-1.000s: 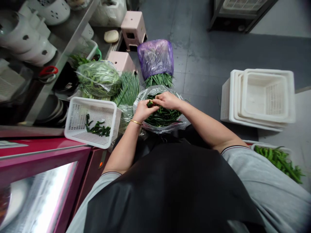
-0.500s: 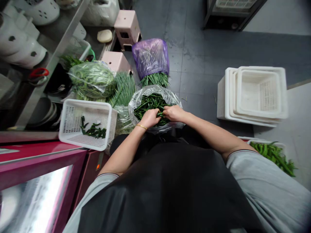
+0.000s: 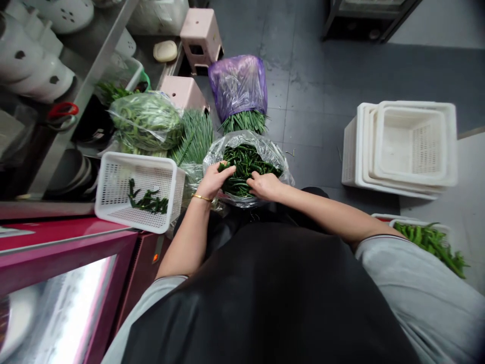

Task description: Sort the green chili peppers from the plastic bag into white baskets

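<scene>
A clear plastic bag (image 3: 212,150) stands open in front of me, full of dark green chili peppers (image 3: 248,161). At the bag's left side my left hand (image 3: 214,181), with a gold bracelet at the wrist, is closed around a few peppers whose ends show by the thumb. My right hand (image 3: 267,186) reaches over the near right part of the bag, its bent fingers pinching at a pepper in the pile. To the left, a white perforated basket (image 3: 110,194) holds a small heap of the same peppers.
Bagged green beans (image 3: 146,121) and long green stalks (image 3: 197,134) lie behind the basket. Beyond the bag is a purple-wrapped bundle of greens (image 3: 242,83), near pink stools (image 3: 200,33). White nested baskets (image 3: 369,146) stand at right, and lighter green peppers (image 3: 430,242) lie nearer me.
My left hand has moved left, away from the right hand, to the bag's side with peppers in it. The right hand has shifted slightly nearer me, and the view has drifted a little.
</scene>
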A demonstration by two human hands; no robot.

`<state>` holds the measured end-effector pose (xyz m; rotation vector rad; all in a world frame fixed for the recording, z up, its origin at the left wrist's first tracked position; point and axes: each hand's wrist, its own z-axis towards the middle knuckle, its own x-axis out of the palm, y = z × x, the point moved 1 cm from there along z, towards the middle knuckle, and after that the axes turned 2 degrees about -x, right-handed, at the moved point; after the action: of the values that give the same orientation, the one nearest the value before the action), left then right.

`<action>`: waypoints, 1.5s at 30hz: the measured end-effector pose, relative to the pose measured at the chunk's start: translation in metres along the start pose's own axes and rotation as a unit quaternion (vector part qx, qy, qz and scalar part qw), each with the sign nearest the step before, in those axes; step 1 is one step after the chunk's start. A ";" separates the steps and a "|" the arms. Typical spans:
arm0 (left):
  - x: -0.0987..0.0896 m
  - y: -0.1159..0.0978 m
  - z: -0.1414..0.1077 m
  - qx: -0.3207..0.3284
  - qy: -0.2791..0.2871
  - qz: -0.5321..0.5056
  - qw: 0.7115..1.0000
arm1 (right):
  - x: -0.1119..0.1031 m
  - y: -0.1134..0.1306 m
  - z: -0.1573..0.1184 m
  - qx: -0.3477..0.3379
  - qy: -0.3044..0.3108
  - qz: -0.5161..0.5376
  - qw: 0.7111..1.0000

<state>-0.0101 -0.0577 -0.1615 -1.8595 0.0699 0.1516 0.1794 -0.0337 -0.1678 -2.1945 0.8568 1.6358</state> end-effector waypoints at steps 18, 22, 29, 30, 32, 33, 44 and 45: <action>-0.003 -0.002 0.011 0.098 0.045 0.556 0.824 | -0.045 -0.032 -0.010 0.056 -0.111 0.074 0.989; -0.004 -0.013 0.011 0.115 0.019 0.500 0.858 | -0.039 -0.015 0.008 0.056 -0.093 0.080 0.991; 0.009 -0.015 0.009 0.153 0.095 0.270 0.946 | -0.039 -0.024 0.009 -0.070 -0.121 0.452 0.881; 0.008 -0.017 0.009 0.145 0.141 0.216 0.955 | -0.039 -0.022 0.008 -0.091 -0.107 0.536 0.833; 0.004 -0.019 0.010 0.112 0.233 0.122 0.958 | -0.036 -0.016 0.007 -0.125 -0.065 0.664 0.734; 0.001 -0.020 0.009 0.093 0.267 0.090 0.955 | -0.035 -0.012 0.007 -0.142 -0.039 0.704 0.695; 0.002 -0.029 0.006 0.001 0.151 0.156 0.976 | -0.085 -0.011 0.028 -0.034 -0.076 0.230 0.970; 0.004 -0.030 0.009 -0.001 0.109 0.155 0.982 | -0.092 -0.009 0.032 -0.002 -0.092 0.152 0.984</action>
<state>-0.0030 -0.0398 -0.1361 -1.8517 0.5135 0.1616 0.1429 0.0173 -0.0927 -1.9475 1.1799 1.9430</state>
